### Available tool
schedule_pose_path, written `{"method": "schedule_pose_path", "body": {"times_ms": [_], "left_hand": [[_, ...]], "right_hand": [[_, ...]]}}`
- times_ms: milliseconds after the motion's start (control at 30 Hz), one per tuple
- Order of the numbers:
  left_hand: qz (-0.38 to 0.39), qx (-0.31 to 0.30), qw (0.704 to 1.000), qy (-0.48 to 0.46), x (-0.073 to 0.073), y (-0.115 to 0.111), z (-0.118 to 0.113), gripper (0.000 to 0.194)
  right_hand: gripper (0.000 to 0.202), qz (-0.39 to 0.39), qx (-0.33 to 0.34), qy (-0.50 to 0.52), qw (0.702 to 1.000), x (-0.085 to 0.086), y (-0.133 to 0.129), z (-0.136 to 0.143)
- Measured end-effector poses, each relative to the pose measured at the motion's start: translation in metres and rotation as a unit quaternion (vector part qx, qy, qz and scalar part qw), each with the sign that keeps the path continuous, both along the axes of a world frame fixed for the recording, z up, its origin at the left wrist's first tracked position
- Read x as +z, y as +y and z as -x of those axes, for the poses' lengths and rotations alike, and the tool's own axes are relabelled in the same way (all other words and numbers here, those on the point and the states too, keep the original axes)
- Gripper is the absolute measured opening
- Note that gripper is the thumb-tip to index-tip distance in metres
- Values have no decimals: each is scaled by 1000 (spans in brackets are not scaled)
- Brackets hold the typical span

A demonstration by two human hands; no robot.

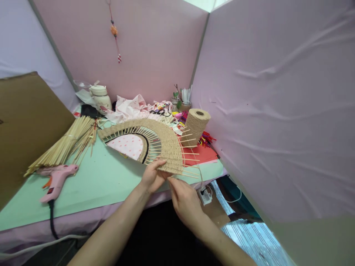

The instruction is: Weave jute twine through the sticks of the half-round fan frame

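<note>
A half-round woven fan (170, 144) of tan twine on thin sticks is tilted over the table, with bare stick ends jutting out on its right side. Its inner panel (129, 144) is white cloth with pink dots, edged by a black band. My left hand (154, 177) grips the fan's lower corner, thumb on top of the weave. Just right of it, my right hand (184, 197) is closed in a pinch on a strand of twine at the fan's bottom edge. A spool of twine (195, 129) stands behind the fan, and a loose strand hangs down from it.
A pink glue gun (57, 181) and a bundle of thin sticks (63, 144) lie at left, beside a cardboard panel (27, 122). Cloth (133, 107), a cream bottle (100, 96) and red paper (202, 155) are behind. A power strip (205, 195) sits below the table's edge.
</note>
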State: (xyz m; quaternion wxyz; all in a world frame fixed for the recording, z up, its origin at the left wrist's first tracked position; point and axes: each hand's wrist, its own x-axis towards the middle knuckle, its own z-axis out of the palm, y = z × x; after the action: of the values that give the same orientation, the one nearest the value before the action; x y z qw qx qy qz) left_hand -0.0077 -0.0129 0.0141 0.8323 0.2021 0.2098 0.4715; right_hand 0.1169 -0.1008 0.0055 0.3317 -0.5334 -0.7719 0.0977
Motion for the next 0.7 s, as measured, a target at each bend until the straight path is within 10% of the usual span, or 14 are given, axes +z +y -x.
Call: {"method": "schedule_pose_path", "body": {"times_ms": [200,467,700], "left_hand": [[-11,-204,979,2,-14,-1,12,45],[29,-204,979,6,-22,1,13,21],[36,-155,987,6,-21,-3,6,12]], "right_hand": [[25,79,21,-107,991,10,-2,1],[12,185,194,-145,952,81,-17,-52],[29,53,-97,-88,990,88,60,-61]]}}
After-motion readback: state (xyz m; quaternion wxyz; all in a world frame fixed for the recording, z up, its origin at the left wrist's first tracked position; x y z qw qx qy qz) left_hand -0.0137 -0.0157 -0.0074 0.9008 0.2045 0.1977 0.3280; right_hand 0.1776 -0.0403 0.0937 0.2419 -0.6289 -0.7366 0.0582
